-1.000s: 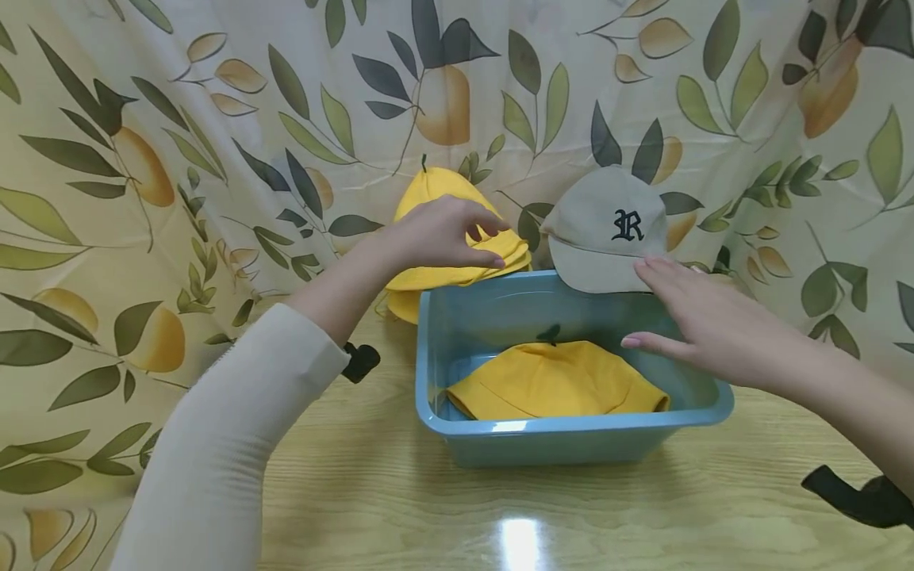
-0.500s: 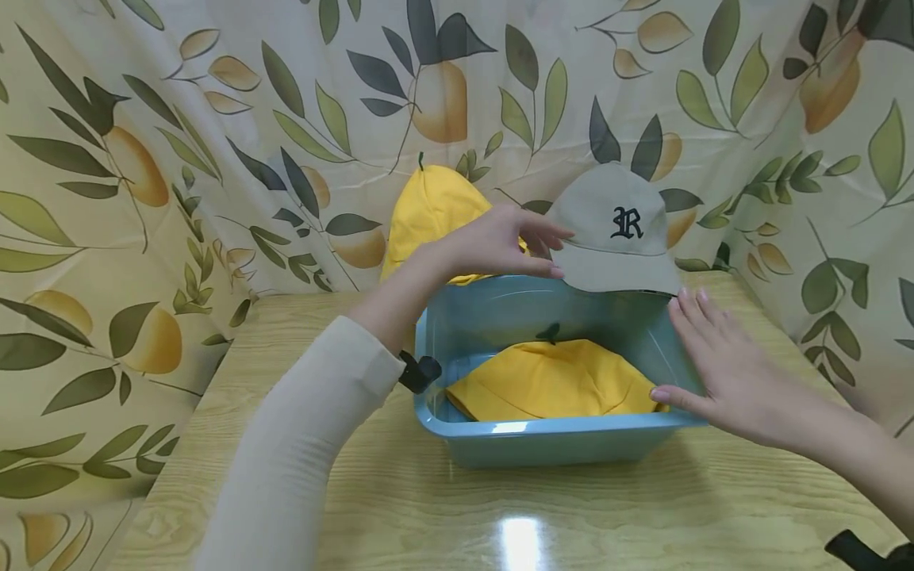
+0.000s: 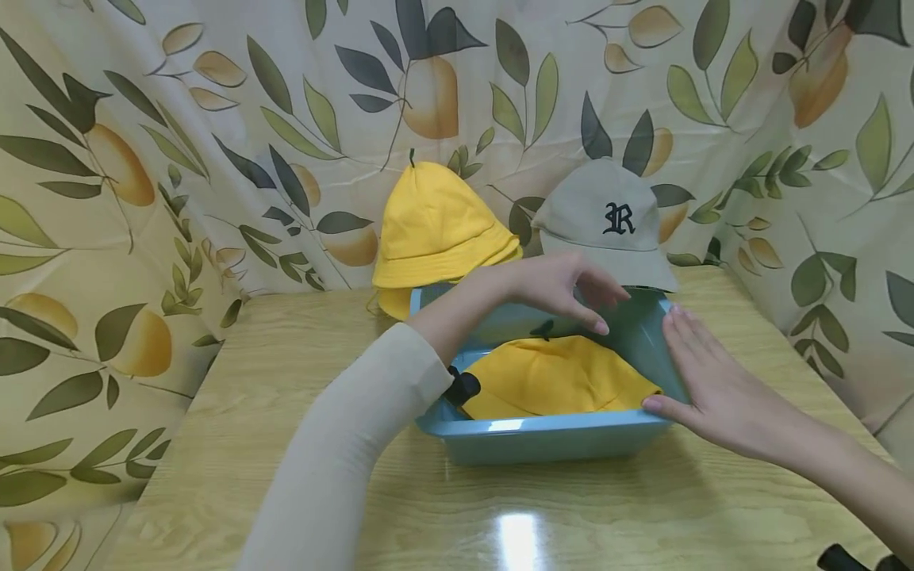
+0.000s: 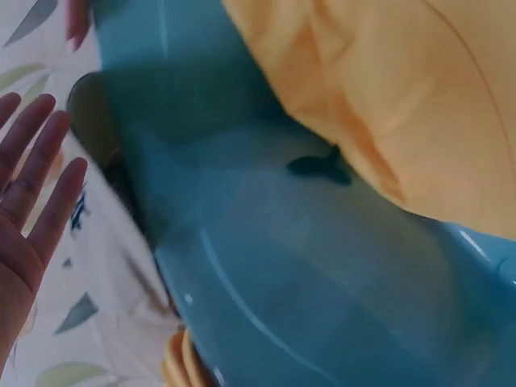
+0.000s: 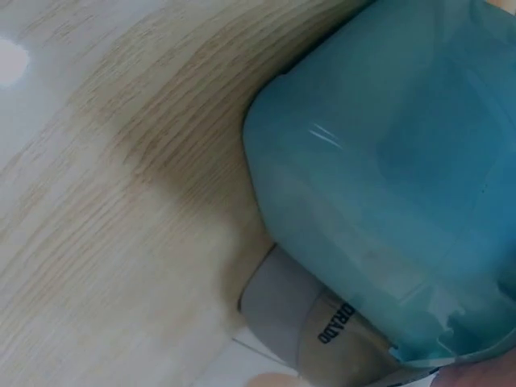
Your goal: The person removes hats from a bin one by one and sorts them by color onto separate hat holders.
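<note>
My left hand (image 3: 571, 287) hangs over the back of the blue basin (image 3: 550, 444), its fingers loosely bent and holding nothing. In the left wrist view its fingers (image 4: 36, 153) are spread apart. My right hand (image 3: 710, 385) rests against the basin's right rim with fingers straight. A yellow bucket hat (image 3: 560, 377) with a small dark green leaf on top lies inside the basin. Behind the back rim stand a pale grey baseball cap (image 3: 596, 202) with a black letter R and, to its left, several stacked yellow hats (image 3: 439, 230).
The basin stands on a light wood-grain table (image 3: 300, 476). A curtain (image 3: 286, 119) printed with leaves and fruit hangs behind and at both sides. Dark lettering shows on the cap (image 5: 339, 339) beside the basin in the right wrist view.
My left hand has moved right and down, from over the stacked yellow hats to over the basin. My right hand has dropped from near the cap to the basin's right rim.
</note>
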`<state>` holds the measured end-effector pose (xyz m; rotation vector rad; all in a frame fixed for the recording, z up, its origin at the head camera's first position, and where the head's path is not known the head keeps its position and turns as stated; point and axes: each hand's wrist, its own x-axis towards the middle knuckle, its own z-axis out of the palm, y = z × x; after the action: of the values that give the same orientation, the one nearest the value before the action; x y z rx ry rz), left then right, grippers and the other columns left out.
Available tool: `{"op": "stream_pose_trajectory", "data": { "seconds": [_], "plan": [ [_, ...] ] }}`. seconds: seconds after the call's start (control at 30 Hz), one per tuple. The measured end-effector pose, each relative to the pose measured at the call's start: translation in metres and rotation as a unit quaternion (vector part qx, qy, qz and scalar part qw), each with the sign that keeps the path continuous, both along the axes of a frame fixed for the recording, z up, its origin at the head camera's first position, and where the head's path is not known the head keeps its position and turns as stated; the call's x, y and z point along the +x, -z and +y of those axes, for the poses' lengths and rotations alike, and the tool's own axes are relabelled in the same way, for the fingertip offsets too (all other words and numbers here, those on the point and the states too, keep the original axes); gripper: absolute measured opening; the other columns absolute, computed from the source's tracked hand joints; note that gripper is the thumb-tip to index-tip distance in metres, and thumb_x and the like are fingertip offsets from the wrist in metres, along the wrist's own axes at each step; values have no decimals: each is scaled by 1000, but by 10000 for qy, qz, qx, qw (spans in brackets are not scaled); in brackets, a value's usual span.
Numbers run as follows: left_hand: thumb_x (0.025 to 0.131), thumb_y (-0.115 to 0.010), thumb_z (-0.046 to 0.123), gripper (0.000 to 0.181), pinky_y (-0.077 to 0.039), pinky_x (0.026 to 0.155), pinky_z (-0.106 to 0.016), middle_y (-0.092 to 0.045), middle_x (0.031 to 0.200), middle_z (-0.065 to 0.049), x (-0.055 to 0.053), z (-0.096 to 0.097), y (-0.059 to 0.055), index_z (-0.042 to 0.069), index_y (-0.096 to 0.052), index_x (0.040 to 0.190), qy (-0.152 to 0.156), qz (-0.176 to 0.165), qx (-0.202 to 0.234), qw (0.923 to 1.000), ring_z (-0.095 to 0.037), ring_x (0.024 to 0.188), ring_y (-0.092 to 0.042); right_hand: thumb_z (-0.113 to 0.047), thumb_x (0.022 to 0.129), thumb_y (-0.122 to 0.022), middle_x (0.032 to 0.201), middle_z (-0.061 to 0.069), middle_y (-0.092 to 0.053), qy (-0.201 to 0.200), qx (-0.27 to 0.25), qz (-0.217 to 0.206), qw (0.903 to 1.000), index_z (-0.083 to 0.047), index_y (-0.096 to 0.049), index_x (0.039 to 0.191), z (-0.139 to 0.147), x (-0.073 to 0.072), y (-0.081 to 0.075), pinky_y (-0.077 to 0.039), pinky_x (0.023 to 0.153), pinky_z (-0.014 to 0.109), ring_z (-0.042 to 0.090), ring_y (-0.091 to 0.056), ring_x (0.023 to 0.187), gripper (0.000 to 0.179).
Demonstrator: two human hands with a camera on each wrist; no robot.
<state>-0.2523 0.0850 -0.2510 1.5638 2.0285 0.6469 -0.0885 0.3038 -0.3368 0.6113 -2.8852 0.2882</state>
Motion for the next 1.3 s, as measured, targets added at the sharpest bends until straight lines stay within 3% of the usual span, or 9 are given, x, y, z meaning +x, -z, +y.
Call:
{"op": "stream_pose_trajectory", "data": {
  "seconds": [0.17, 0.4, 0.6, 0.73, 0.83, 0.97, 1.1, 1.13, 1.3],
  "plan": [
    [85, -71, 24, 52, -43, 90, -12, -63, 122, -2, -1, 9, 24, 6, -56, 131, 253, -219, -544, 9980, -5, 107, -58, -43, 91, -58, 155, 26, 4, 97, 22, -136, 9999, 11, -2, 146, -2, 0, -2, 14, 112, 22, 28, 12, 144, 95],
    [85, -71, 24, 53, -42, 90, -11, -59, 131, -6, 0, 23, 57, 7, -56, 132, 600, -29, -1269, 9901, -11, 114, -56, -43, 89, -60, 155, 24, 7, 131, -98, -66, 9998, 13, -4, 145, -4, 3, 0, 14, 111, 21, 30, 11, 145, 97],
    [84, -72, 14, 52, -41, 96, -15, -58, 132, -2, 4, 34, 79, 7, -55, 133, 931, -128, -1776, 9796, -12, 119, -53, -42, 90, -61, 156, 19, 11, 152, -244, -106, 9995, 11, -1, 146, -6, 3, 3, 13, 112, 23, 27, 13, 144, 97],
    [83, -68, 0, 52, -38, 100, -15, -56, 134, 2, 6, 42, 92, 9, -55, 133, 978, -224, -2058, 9734, -8, 122, -50, -40, 90, -61, 156, 17, 12, 174, -214, -117, 9996, 10, -1, 146, -5, 3, 3, 14, 112, 23, 27, 13, 144, 97],
    [82, -64, -8, 58, -33, 102, -13, -53, 135, 5, 8, 47, 101, 14, -54, 134, 961, 20, -2434, 9652, -5, 125, -44, -41, 90, -61, 156, 18, 11, 187, -158, -145, 9996, 11, -2, 146, -5, 3, 2, 15, 111, 22, 28, 13, 144, 97],
    [79, -68, -8, 58, -34, 97, -11, -48, 131, 5, 14, 51, 110, 18, -58, 129, 1325, 880, -2858, 9450, -7, 116, -41, -42, 90, -60, 155, 19, 11, 205, -131, -212, 9995, 11, -2, 146, -5, 3, 1, 15, 110, 20, 26, 15, 144, 96],
    [76, -76, 0, 44, -41, 86, -14, -41, 116, 2, 18, 52, 111, 18, -65, 115, 1732, 1676, -2907, 9259, -10, 102, -37, -41, 90, -60, 155, 17, 13, 257, -199, -290, 9990, 10, -1, 146, -4, 3, -1, 14, 111, 22, 25, 15, 144, 97],
    [75, -76, 0, 44, -43, 84, -16, -41, 112, 2, 18, 52, 110, 17, -65, 114, 1751, 1726, -2935, 9238, -10, 99, -37, -42, 90, -60, 155, 17, 14, 281, -223, -316, 9989, 10, 0, 146, -4, 3, -1, 14, 112, 23, 26, 15, 144, 97],
    [76, -78, 6, 55, -41, 88, -17, -43, 113, 2, 19, 50, 111, 19, -57, 125, 1882, 2225, -3094, 9052, -11, 101, -39, -42, 90, -60, 155, 17, 15, 399, -347, -433, 9977, 9, 1, 146, -3, 4, -1, 10, 115, 34, 31, 12, 144, 98]
  ]
}}
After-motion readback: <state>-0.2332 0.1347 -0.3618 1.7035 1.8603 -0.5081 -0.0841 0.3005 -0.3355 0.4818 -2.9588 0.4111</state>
